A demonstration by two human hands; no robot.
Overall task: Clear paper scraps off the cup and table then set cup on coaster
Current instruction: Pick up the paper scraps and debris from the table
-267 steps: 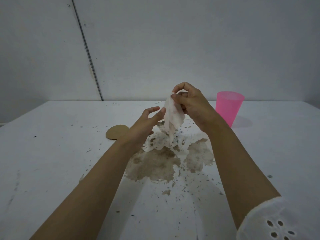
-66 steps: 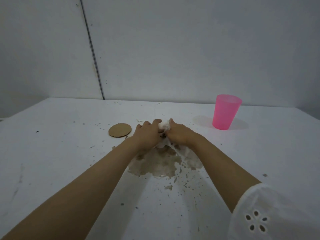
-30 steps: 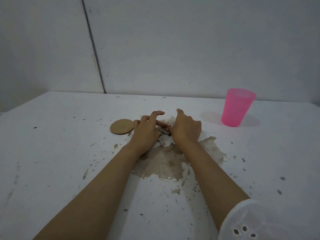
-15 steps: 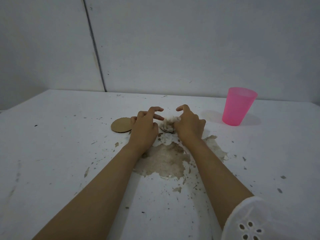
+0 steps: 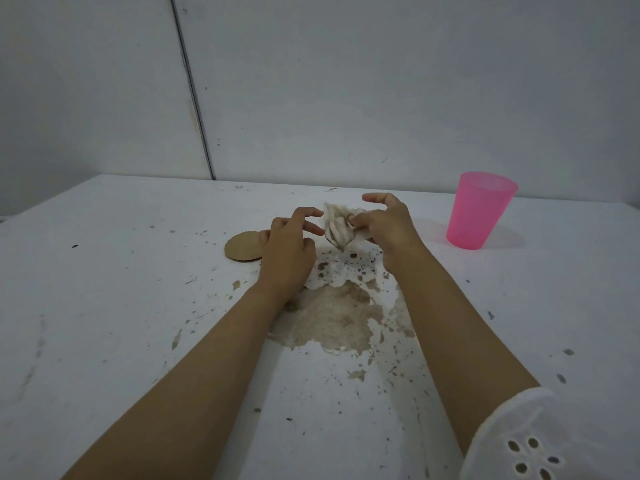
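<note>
right hand point(image 5: 388, 226) grip: pinching paper wad point(image 5: 337, 227) above bench point(image 5: 104, 306) | left hand point(image 5: 287, 247) grip: loosely spread, holding nothing | cup point(image 5: 479, 211) upright, well apart from coaster point(image 5: 242, 246) | risk: soggy wad tears, shedding more scraps

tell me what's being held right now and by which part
The right hand pinches the crumpled paper wad at its right end; the left hand holds nothing.

A plain pale grey wall point(image 5: 381, 81), split by a dark vertical seam point(image 5: 194, 98) left of centre, rises directly behind the far edge of a white table point(image 5: 86, 306) with a scuffed, speckled surface, all under dim, even light casting only soft shadows.
</note>
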